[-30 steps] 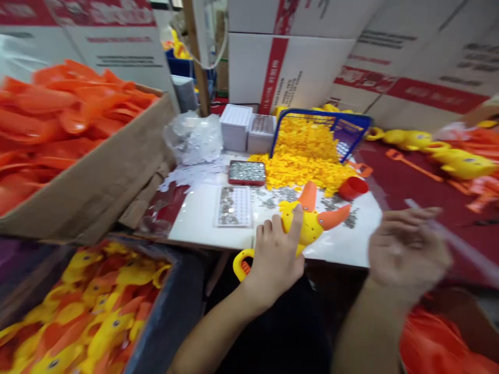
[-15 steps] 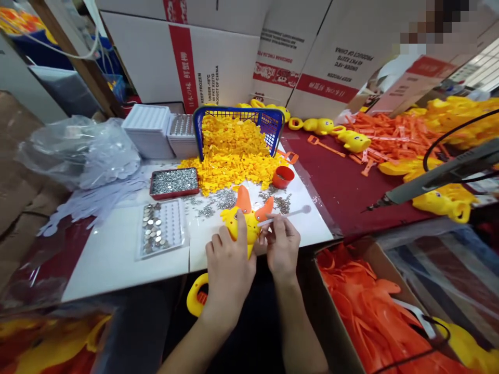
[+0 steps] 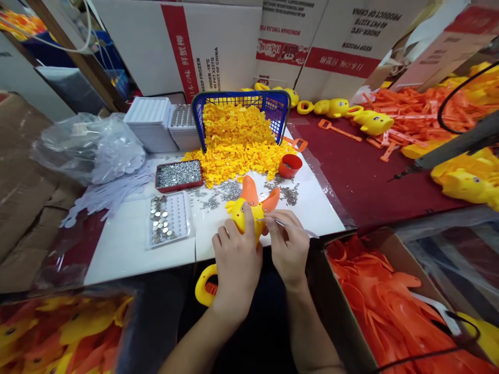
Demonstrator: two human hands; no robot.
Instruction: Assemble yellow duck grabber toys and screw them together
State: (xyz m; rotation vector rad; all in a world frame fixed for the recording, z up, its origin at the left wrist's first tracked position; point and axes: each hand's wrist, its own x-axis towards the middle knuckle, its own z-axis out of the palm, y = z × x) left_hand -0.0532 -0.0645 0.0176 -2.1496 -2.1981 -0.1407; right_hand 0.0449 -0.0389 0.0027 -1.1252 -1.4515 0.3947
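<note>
A yellow duck toy [image 3: 236, 212] with an open orange beak [image 3: 248, 190] lies at the table's front edge. My left hand [image 3: 237, 262] is closed around it, index finger stretched along the head beside an eye. A yellow ring handle [image 3: 201, 285] shows below my left wrist; whether it belongs to this toy is hidden. In my right hand [image 3: 290, 252] a thin, whitish translucent plastic strip [image 3: 302, 228] is pinched between thumb and fingers. Its inner end meets the toy's side just behind the beak, and the outer end points right.
A blue basket [image 3: 199, 122] spills small yellow parts [image 3: 241, 156] onto the table. Around it are a tray of metal pieces [image 3: 179, 175], a disc tray [image 3: 169, 221], a red cup [image 3: 290, 166] and white strips [image 3: 105, 197]. A screwdriver-like tool [image 3: 444, 150] hangs at right above an orange-parts box [image 3: 374, 301].
The strip has swung in my right hand: its round outer end pointed up and right, and now the strip slopes down to the right. The whole view has shifted slightly.
</note>
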